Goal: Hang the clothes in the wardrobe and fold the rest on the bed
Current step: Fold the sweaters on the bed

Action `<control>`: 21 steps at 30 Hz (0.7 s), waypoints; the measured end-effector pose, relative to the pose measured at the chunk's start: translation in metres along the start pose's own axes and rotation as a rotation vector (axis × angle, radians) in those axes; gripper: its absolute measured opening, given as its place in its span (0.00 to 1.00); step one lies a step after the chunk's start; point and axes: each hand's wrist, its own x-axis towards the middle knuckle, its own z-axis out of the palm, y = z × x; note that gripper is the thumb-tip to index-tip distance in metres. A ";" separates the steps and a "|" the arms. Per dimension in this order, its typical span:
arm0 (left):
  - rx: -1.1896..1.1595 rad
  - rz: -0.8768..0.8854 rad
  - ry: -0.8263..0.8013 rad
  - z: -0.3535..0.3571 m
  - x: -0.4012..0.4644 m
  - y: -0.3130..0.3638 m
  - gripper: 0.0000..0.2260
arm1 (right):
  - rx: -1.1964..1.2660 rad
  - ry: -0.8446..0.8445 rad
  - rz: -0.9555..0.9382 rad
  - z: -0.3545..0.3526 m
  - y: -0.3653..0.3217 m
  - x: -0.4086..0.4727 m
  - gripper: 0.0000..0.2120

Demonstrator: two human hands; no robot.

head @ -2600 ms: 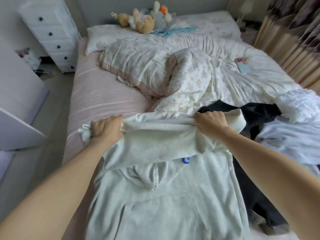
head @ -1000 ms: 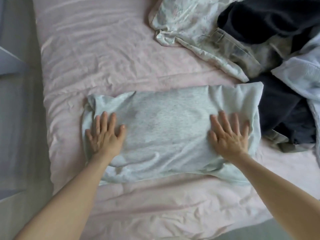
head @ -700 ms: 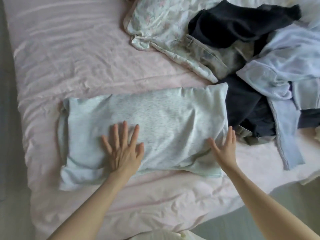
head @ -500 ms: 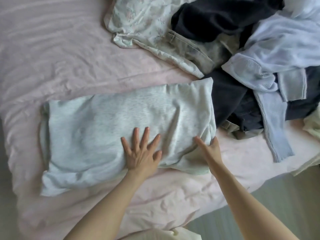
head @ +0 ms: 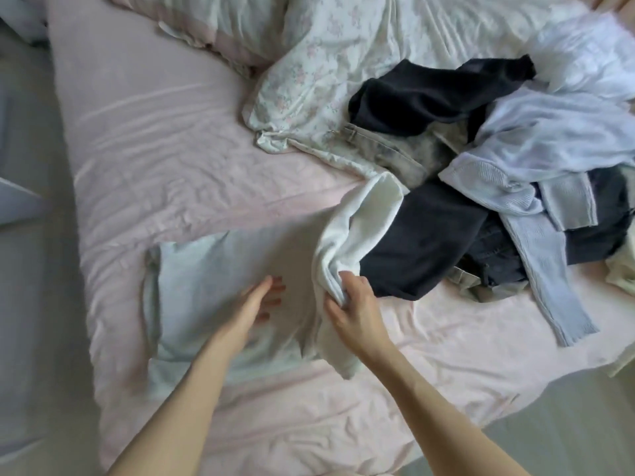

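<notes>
Pale sweatshirt (head: 213, 290), folded flat at the near bed (head: 165, 139) edge half a second ago, now has its right end lifted. Right hand (head: 357, 314) pinches that end; left hand (head: 256, 305), fingers straight, has slid to mid-panel. Likely final cross-fold; clothes pile (head: 488, 187) waits just right.

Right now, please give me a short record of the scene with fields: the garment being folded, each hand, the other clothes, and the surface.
garment: pale grey hoodie, partly folded, right end lifted
right hand: grips the lifted right end
left hand: fingers straight, over the flat part; contact unclear
other clothes: unfolded pile to the right, with a dark garment and a light blue sweater
surface: pink bed sheet
</notes>
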 end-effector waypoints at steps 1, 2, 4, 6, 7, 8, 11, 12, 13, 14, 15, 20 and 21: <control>-0.141 -0.018 0.047 -0.021 -0.005 0.000 0.14 | -0.010 -0.055 -0.056 0.013 -0.015 0.000 0.08; -0.246 -0.016 0.114 -0.048 -0.011 -0.002 0.13 | -0.023 -0.102 -0.107 0.029 -0.031 0.000 0.08; -0.360 0.009 0.250 -0.103 -0.022 -0.010 0.12 | -0.069 -0.206 -0.200 0.067 -0.060 -0.001 0.07; -0.419 0.009 0.319 -0.151 -0.034 -0.022 0.13 | -0.130 -0.331 -0.244 0.110 -0.081 -0.002 0.06; -0.427 0.003 0.333 -0.167 -0.037 -0.028 0.15 | -0.173 -0.387 -0.243 0.125 -0.085 -0.002 0.05; -0.427 -0.007 0.349 -0.189 -0.042 -0.035 0.17 | -0.210 -0.439 -0.244 0.146 -0.093 -0.003 0.07; -0.409 -0.024 0.343 -0.226 -0.046 -0.050 0.20 | -0.242 -0.522 -0.190 0.188 -0.102 0.000 0.06; -0.409 -0.033 0.339 -0.238 -0.046 -0.055 0.20 | -0.248 -0.551 -0.181 0.206 -0.106 0.000 0.05; -0.405 -0.035 0.325 -0.245 -0.045 -0.059 0.20 | -0.260 -0.581 -0.173 0.220 -0.109 0.000 0.05; -0.399 -0.039 0.305 -0.248 -0.042 -0.062 0.19 | -0.278 -0.613 -0.160 0.231 -0.110 0.001 0.04; -0.400 -0.051 0.292 -0.251 -0.039 -0.066 0.18 | -0.286 -0.653 -0.147 0.244 -0.111 0.000 0.03; -0.333 -0.095 0.257 -0.232 -0.018 -0.076 0.14 | -0.163 -0.782 -0.003 0.255 -0.104 0.001 0.17; -0.249 -0.086 0.260 -0.226 -0.013 -0.077 0.15 | -0.078 -0.774 0.027 0.250 -0.102 0.001 0.15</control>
